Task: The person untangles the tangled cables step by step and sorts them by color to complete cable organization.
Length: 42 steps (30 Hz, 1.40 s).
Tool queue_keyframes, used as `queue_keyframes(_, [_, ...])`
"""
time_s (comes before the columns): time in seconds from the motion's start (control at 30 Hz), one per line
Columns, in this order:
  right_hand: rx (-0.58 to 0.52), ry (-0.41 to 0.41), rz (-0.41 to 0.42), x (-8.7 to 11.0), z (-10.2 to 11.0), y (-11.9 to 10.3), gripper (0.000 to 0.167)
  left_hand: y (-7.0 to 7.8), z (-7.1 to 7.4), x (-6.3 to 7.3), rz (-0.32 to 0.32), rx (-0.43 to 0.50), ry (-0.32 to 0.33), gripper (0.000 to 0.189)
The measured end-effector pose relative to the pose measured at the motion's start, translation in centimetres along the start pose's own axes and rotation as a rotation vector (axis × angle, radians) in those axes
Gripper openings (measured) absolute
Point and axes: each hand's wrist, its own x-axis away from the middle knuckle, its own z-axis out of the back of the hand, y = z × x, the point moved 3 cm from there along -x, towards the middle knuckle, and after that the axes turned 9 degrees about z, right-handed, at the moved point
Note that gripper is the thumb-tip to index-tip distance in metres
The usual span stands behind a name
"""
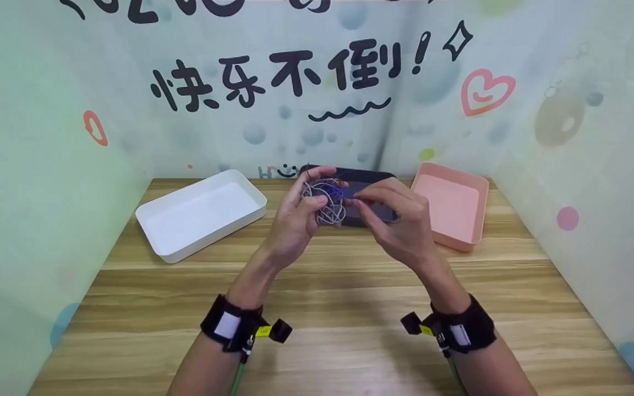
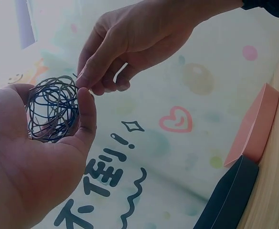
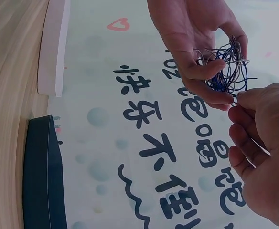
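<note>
A tangled ball of thin wire (image 1: 325, 202), with grey, white and blue strands, is held up above the table in my left hand (image 1: 293, 220). The left fingers and thumb curl round it, the thumb lying across its front. My right hand (image 1: 402, 217) is at the ball's right side, where thumb and index finger pinch a wire strand at its edge. In the left wrist view the wire ball (image 2: 52, 109) appears as dark loops between the left palm and fingers. Blue strands show in the wire ball (image 3: 228, 69) in the right wrist view, with a loose end sticking out.
A white tray (image 1: 207, 217) stands at the back left of the wooden table (image 1: 328, 308). Behind the hands is a dark tray (image 1: 369, 176), partly hidden by them. At the back right sits a pink tray (image 1: 454, 203). Printed curtains (image 1: 229, 137) enclose the back and sides.
</note>
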Motion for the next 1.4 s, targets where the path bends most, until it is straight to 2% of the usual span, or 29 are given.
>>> queue_keyframes(0.2, [-0.025,0.019,-0.022,0.2,-0.1,0.1,0.006,-0.3,-0.1,0.0,0.029,0.014,0.003,0.050])
queue_keyframes(0.43, [-0.057,0.033,-0.046,0.0,0.2,0.2,0.007,-0.2,0.3,-0.1,0.016,-0.095,0.082,0.037])
queue_keyframes(0.53, [-0.144,0.038,-0.105,-0.1,0.6,0.4,0.004,0.0,0.7,-0.1,0.002,-0.122,0.099,0.037])
queue_keyframes(0.63, [-0.260,0.046,-0.200,-0.1,1.0,0.6,0.001,0.2,1.2,0.0,-0.012,-0.134,0.077,0.038])
queue_keyframes(0.73, [-0.377,0.083,-0.305,0.0,1.5,0.8,0.007,0.4,1.7,0.1,-0.011,-0.153,0.054,0.036])
queue_keyframes(0.9, [-0.561,0.197,-0.439,0.0,2.0,1.3,0.009,0.9,2.5,0.4,-0.007,-0.198,0.057,0.033])
queue_keyframes(1.13, [-0.771,0.351,-0.581,-0.1,2.2,1.9,0.027,1.6,3.5,0.6,-0.052,-0.317,0.092,0.035])
queue_keyframes(1.27, [-0.758,0.424,-0.634,0.0,2.3,2.5,0.026,1.9,4.1,0.7,-0.082,-0.369,0.121,0.035])
queue_keyframes(1.4, [-0.614,0.398,-0.649,0.2,2.4,3.0,0.018,2.1,4.5,0.7,-0.100,-0.396,0.162,0.033])
